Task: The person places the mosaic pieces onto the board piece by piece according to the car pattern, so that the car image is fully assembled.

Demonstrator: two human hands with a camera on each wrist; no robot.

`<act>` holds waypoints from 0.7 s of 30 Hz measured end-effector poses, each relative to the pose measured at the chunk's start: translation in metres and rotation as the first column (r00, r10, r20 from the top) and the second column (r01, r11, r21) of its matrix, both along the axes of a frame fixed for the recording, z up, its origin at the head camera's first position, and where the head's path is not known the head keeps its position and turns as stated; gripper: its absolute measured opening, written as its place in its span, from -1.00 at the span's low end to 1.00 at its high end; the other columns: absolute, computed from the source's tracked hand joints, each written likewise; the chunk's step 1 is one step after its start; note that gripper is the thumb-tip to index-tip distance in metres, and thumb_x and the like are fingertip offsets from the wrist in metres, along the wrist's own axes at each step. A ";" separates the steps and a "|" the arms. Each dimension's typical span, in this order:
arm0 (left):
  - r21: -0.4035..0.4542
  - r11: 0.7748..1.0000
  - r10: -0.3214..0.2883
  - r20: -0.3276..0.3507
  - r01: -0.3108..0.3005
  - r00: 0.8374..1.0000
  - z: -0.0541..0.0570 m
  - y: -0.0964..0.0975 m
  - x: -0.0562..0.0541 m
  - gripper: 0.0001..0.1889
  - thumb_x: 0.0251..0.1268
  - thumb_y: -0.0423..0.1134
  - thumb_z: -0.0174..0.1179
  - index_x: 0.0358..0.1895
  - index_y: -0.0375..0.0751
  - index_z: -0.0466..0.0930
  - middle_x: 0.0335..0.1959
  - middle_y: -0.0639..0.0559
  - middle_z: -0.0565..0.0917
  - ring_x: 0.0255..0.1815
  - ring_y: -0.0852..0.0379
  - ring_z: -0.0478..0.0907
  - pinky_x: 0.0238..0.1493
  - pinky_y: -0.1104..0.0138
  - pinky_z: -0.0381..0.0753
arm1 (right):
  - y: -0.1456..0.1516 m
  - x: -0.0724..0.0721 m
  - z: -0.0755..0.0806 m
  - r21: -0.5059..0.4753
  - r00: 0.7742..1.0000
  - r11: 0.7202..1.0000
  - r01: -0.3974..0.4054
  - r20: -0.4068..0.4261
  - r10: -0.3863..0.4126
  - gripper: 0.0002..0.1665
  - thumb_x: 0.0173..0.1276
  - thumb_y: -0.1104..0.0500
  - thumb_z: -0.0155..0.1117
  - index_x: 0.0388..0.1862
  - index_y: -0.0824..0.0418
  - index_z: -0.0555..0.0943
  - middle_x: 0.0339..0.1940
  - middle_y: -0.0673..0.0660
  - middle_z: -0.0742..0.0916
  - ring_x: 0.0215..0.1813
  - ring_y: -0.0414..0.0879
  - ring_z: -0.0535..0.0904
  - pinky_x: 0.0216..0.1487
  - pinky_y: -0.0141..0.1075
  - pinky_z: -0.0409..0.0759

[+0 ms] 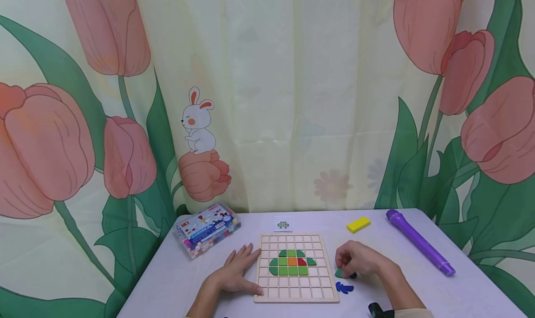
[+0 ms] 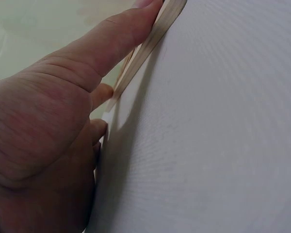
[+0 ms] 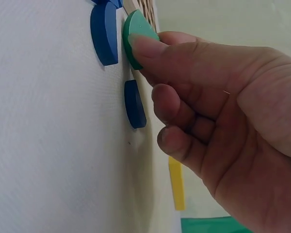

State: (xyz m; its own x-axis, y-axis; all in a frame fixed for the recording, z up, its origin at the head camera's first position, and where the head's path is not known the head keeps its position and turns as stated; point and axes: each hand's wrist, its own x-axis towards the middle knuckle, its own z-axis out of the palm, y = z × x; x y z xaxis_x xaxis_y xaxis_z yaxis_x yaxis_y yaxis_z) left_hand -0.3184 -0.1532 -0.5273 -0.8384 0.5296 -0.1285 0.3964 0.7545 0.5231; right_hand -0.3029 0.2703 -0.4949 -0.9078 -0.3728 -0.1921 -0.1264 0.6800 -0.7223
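Observation:
A wooden grid board (image 1: 296, 294) lies on the white table, with green, orange and red tiles (image 1: 292, 261) set in its middle squares. My left hand (image 1: 235, 272) is spread along the board's left side; its thumb (image 2: 121, 39) rests at the near left corner. To the right of the board, my right hand (image 1: 360, 257) pinches a green tile (image 3: 141, 25) with one curved edge between thumb and forefinger. Beneath that hand sits a dark blue piece (image 3: 134, 106). Several blue pieces (image 1: 344, 288) lie together just nearer, by the board's right edge.
Behind the board is a small pattern card (image 1: 283, 223). A clear case (image 1: 209, 230) of colourful pieces stands at the back left. A yellow block (image 1: 358, 224) and a long purple tube (image 1: 420, 242) lie to the right. A printed curtain (image 1: 296, 100) hangs behind the table.

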 end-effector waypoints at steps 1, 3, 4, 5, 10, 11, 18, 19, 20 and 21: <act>0.000 1.000 0.001 0.001 -0.001 1.000 0.000 0.000 0.000 0.20 -0.02 0.44 0.47 0.68 0.07 0.13 0.73 -0.21 0.00 0.75 -0.26 -0.17 0.64 -0.33 -0.28 | 0.000 -0.001 0.000 -0.007 1.000 1.000 -0.007 0.003 0.007 -0.79 0.14 0.38 0.59 -0.34 0.18 0.71 -0.44 0.05 0.72 -0.33 -0.07 0.58 -0.28 -0.29 0.52; 0.002 1.000 0.003 0.003 -0.003 1.000 0.001 0.000 0.001 0.20 -0.02 0.44 0.47 0.68 0.07 0.13 0.73 -0.21 0.00 0.75 -0.26 -0.18 0.64 -0.33 -0.28 | 0.000 -0.001 -0.001 -0.024 1.000 0.999 -0.023 0.005 0.023 -0.80 0.16 0.39 0.57 -0.33 0.19 0.72 -0.44 0.04 0.73 -0.33 -0.08 0.58 -0.29 -0.31 0.52; 0.002 1.000 0.002 0.003 -0.002 1.000 0.001 0.000 0.001 0.20 -0.03 0.44 0.47 0.68 0.07 0.13 0.73 -0.21 0.00 0.75 -0.26 -0.18 0.64 -0.33 -0.28 | 0.000 -0.002 -0.001 -0.033 1.000 0.999 -0.031 0.005 0.031 -0.81 0.16 0.39 0.57 -0.32 0.19 0.72 -0.44 0.04 0.73 -0.34 -0.08 0.58 -0.30 -0.32 0.52; 0.003 1.000 0.002 0.002 -0.002 1.000 0.001 0.000 0.001 0.20 -0.03 0.44 0.47 0.68 0.07 0.13 0.73 -0.21 0.00 0.75 -0.26 -0.17 0.64 -0.33 -0.28 | -0.001 -0.002 -0.001 -0.043 0.999 0.998 -0.040 0.006 0.041 -0.82 0.17 0.39 0.56 -0.32 0.20 0.72 -0.44 0.04 0.73 -0.34 -0.08 0.58 -0.31 -0.33 0.51; 0.008 1.000 -0.005 -0.007 0.005 1.000 0.002 0.001 0.001 0.20 -0.03 0.43 0.48 0.68 0.05 0.13 0.73 -0.22 0.00 0.75 -0.27 -0.17 0.64 -0.33 -0.28 | 0.000 -0.003 -0.001 -0.065 0.998 0.996 -0.059 0.004 0.060 -0.83 0.19 0.41 0.52 -0.31 0.22 0.72 -0.44 0.04 0.73 -0.34 -0.09 0.57 -0.33 -0.34 0.50; 0.009 1.000 -0.005 -0.007 0.005 1.000 0.002 0.001 0.001 0.20 -0.03 0.43 0.48 0.68 0.05 0.13 0.73 -0.22 0.00 0.75 -0.27 -0.17 0.64 -0.33 -0.27 | 0.000 -0.003 -0.002 -0.067 0.998 0.996 -0.064 0.002 0.064 -0.83 0.20 0.41 0.51 -0.30 0.22 0.72 -0.43 0.04 0.73 -0.34 -0.08 0.57 -0.32 -0.33 0.50; 0.004 1.000 -0.002 -0.006 0.002 1.000 0.000 0.001 0.000 0.19 -0.02 0.44 0.47 0.68 0.08 0.13 0.73 -0.20 0.01 0.75 -0.26 -0.17 0.64 -0.33 -0.27 | 0.000 -0.001 0.002 -0.083 0.999 0.995 -0.049 -0.028 0.047 -0.88 0.29 0.39 0.44 -0.26 0.23 0.69 -0.37 0.07 0.72 -0.26 -0.04 0.59 -0.27 -0.30 0.55; 0.003 1.000 -0.001 -0.006 0.001 1.000 0.000 0.000 0.000 0.19 -0.02 0.44 0.47 0.68 0.08 0.13 0.73 -0.20 0.01 0.75 -0.26 -0.17 0.64 -0.33 -0.27 | -0.001 -0.001 0.003 -0.089 0.999 0.995 -0.044 -0.035 0.041 -0.89 0.31 0.38 0.44 -0.25 0.23 0.69 -0.35 0.07 0.71 -0.24 -0.03 0.58 -0.26 -0.30 0.56; 0.003 1.000 -0.001 -0.005 0.001 1.000 -0.001 0.000 0.000 0.19 -0.02 0.44 0.47 0.68 0.09 0.13 0.73 -0.20 0.01 0.75 -0.26 -0.17 0.64 -0.33 -0.27 | -0.001 -0.001 0.004 -0.099 0.999 0.994 -0.038 -0.041 0.034 -0.90 0.33 0.37 0.43 -0.23 0.24 0.68 -0.34 0.08 0.71 -0.23 -0.03 0.58 -0.25 -0.31 0.58; 0.001 1.000 -0.002 -0.005 0.002 1.000 -0.001 0.000 0.000 0.19 -0.02 0.44 0.46 0.68 0.08 0.13 0.73 -0.20 0.01 0.75 -0.26 -0.17 0.64 -0.33 -0.27 | -0.001 -0.001 0.004 -0.106 0.998 0.994 -0.033 -0.051 0.028 -0.90 0.34 0.36 0.43 -0.22 0.24 0.67 -0.33 0.09 0.71 -0.22 -0.02 0.58 -0.24 -0.32 0.59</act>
